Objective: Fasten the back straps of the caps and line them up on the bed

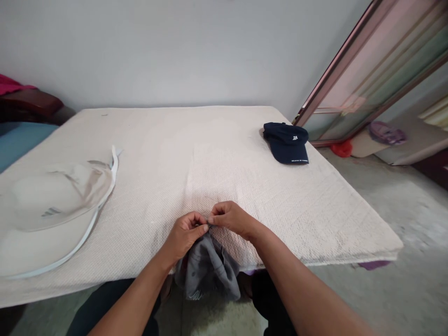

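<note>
You have the gray cap [210, 266] at the lower centre of the frame, hanging beneath your fingertips. Your left hand [187, 233] pinches its narrow dark upper end, thumb and forefinger together on it; your right hand [231, 218] pinches the same end from the other side — the two sets of fingertips nearly meet there. Both grips are clamped on that small end only, and the cloth body drops below them, folded and loose, past the near edge of the cream textured cover [157, 158]. Pale script stitching shows low on the cap, toward the bottom of the frame. Just what your fingertips pinch is too small to make out.

At the left of the frame, well apart from your hands, lies an off-white cap [49, 196] with a three-bar logo. A navy baseball cap [289, 144] with a white monogram sits at the upper right, brim toward you — also clear of your grip.
</note>
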`<state>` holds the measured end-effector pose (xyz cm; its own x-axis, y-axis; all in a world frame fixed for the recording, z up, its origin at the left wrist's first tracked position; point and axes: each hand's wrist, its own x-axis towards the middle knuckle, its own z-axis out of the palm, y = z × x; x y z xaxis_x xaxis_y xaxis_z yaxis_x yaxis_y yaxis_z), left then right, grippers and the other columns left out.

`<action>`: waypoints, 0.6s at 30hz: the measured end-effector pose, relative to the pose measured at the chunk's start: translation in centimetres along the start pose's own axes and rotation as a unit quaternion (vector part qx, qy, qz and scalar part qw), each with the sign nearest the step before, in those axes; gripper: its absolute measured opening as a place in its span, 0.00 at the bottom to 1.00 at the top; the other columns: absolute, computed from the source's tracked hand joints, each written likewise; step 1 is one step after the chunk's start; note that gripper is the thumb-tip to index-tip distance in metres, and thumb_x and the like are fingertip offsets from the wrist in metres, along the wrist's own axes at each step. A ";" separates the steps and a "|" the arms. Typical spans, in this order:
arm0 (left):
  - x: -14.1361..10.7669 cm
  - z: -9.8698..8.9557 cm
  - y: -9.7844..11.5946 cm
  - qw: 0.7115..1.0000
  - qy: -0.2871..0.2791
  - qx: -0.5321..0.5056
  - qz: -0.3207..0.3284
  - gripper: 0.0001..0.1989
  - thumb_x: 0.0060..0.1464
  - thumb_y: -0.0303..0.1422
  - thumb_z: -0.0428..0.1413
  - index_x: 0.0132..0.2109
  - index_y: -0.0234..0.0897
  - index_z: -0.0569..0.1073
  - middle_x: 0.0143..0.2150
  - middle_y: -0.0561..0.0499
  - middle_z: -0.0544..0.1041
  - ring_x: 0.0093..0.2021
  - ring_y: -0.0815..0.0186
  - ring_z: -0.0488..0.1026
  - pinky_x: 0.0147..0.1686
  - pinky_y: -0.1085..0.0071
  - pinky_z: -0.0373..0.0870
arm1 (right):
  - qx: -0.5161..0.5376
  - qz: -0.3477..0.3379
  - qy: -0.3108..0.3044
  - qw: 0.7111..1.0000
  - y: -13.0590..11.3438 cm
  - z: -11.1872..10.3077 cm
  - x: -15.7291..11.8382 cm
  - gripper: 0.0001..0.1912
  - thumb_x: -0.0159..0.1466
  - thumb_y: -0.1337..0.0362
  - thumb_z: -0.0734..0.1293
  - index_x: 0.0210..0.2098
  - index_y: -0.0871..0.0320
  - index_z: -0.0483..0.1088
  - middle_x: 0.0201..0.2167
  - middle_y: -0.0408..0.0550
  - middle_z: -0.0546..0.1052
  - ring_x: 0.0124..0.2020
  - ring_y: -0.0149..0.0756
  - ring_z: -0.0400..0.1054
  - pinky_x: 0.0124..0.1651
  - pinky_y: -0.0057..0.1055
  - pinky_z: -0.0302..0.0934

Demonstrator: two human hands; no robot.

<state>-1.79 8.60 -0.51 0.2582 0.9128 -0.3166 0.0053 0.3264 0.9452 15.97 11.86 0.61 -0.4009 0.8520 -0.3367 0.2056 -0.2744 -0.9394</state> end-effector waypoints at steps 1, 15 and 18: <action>0.0 0.0 0.0 1.000 0.002 0.001 0.000 0.09 0.44 0.34 0.62 0.30 0.35 0.69 0.25 0.57 0.66 0.26 0.72 0.61 0.27 0.75 0.57 | 0.003 0.001 -0.003 1.000 0.0 0.0 0.0 0.09 0.50 0.64 0.70 0.22 0.60 0.66 0.20 0.39 0.65 0.22 0.25 0.55 0.25 0.26 0.48; -0.2 -0.3 -0.1 0.998 0.004 -0.033 -0.061 0.08 0.45 0.33 0.63 0.31 0.33 0.74 0.26 0.54 0.71 0.26 0.72 0.65 0.28 0.74 0.60 | 0.092 0.031 -0.005 0.995 0.1 0.9 -0.1 0.13 0.48 0.62 0.72 0.21 0.59 0.63 0.18 0.39 0.66 0.21 0.28 0.62 0.26 0.28 0.61; -0.4 -0.3 0.1 0.990 0.018 -0.086 -0.111 0.09 0.42 0.32 0.64 0.31 0.33 0.74 0.24 0.54 0.73 0.25 0.70 0.67 0.27 0.74 0.61 | 0.074 0.025 0.005 0.997 0.1 1.2 0.0 0.11 0.51 0.63 0.71 0.21 0.59 0.64 0.18 0.39 0.66 0.21 0.28 0.63 0.26 0.28 0.60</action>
<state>-2.15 8.37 -0.34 0.2351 0.8204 -0.5213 -0.1073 0.5549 0.8250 14.90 11.29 0.41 -0.3841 0.8399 -0.3835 0.0908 -0.3789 -0.9210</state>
